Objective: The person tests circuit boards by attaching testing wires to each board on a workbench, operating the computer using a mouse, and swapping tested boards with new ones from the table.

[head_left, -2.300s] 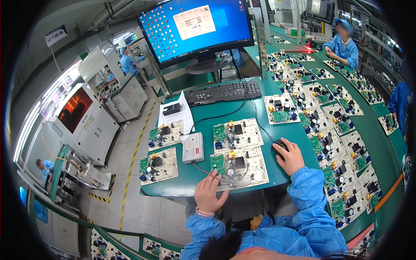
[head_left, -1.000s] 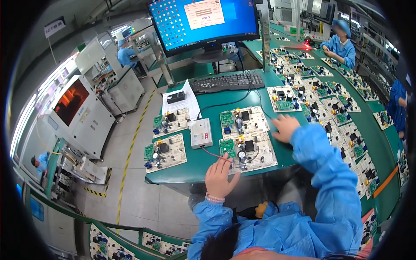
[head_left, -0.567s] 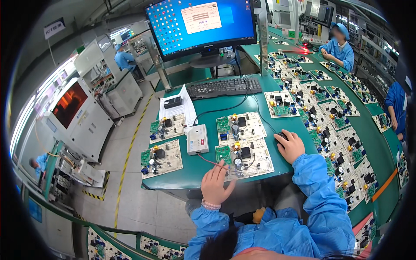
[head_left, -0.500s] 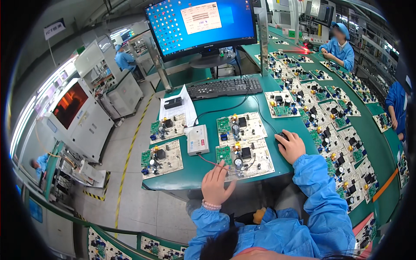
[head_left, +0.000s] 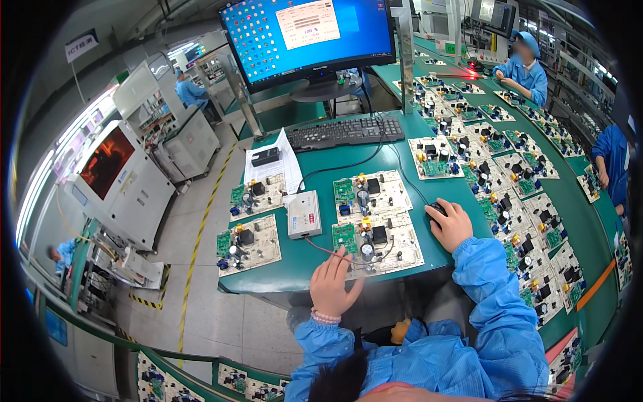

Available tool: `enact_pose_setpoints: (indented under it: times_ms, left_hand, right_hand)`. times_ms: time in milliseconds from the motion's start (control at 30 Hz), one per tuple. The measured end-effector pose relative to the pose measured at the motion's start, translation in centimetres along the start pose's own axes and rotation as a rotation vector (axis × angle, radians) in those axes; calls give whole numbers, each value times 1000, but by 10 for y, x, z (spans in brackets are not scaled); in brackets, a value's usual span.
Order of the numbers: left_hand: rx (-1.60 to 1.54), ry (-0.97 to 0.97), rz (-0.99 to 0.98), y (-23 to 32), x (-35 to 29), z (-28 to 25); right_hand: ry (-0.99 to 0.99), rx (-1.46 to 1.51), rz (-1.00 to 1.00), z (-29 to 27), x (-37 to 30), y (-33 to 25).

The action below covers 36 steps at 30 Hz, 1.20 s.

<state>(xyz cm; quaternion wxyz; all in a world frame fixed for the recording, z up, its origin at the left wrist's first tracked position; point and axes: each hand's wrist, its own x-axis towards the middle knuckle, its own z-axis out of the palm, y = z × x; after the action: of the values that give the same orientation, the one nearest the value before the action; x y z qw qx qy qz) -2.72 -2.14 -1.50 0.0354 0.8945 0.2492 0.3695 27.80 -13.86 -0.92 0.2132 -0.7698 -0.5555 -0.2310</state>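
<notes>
My right hand (head_left: pixel 451 226) rests over a black computer mouse (head_left: pixel 437 210), fingers curved round it. My left hand (head_left: pixel 333 285) lies with fingers stretched and thumb apart at the near left corner of a circuit board (head_left: pixel 405 248). Its fingertips are by a thin reddish cable (head_left: pixel 320 247), which runs from a small white box (head_left: pixel 304 214) onto that board; whether they touch the cable I cannot tell. A second circuit board (head_left: pixel 392 191) lies just behind. Left of the white box are two more, a near circuit board (head_left: pixel 264 244) and a far circuit board (head_left: pixel 268 194).
A monitor (head_left: pixel 308 40) with a small window open stands behind a black keyboard (head_left: pixel 341 132). Papers (head_left: pixel 284 164) with a black device (head_left: pixel 265 156) lie at the left. Many circuit boards (head_left: pixel 492 171) fill the bench at right, where two co-workers in blue sit.
The whole view has shifted very slightly. Both hands keep their places, one on the mouse and one at the board's corner.
</notes>
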Motion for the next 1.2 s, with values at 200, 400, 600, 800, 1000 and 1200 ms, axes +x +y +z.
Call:
enact_pose_setpoints:
  times_ms: [200, 400, 600, 800, 1000, 1200]
  left_hand:
    - [-9, -10, 0, -1, -4, -1]
    - [-10, -3, -1, -4, -2, 2]
    - [0, 28, -18, -5, -1, 3]
    - [-44, 4, 21, 9, 5, 8]
    - [-25, -16, -47, -7, -15, 3]
    - [-120, -88, 33, -7, -2, 3]
  right_hand:
    - [80, -181, -54, -45, 10, -27]
    - [-98, 65, -175, -48, 87, -50]
    - [-476, 64, -98, 81, 172, -43]
    - [-655, 367, -161, 142, 185, 11]
    - [-668, 284, -190, 80, 175, -59]
    - [-133, -230, -241, 26, 206, -18]
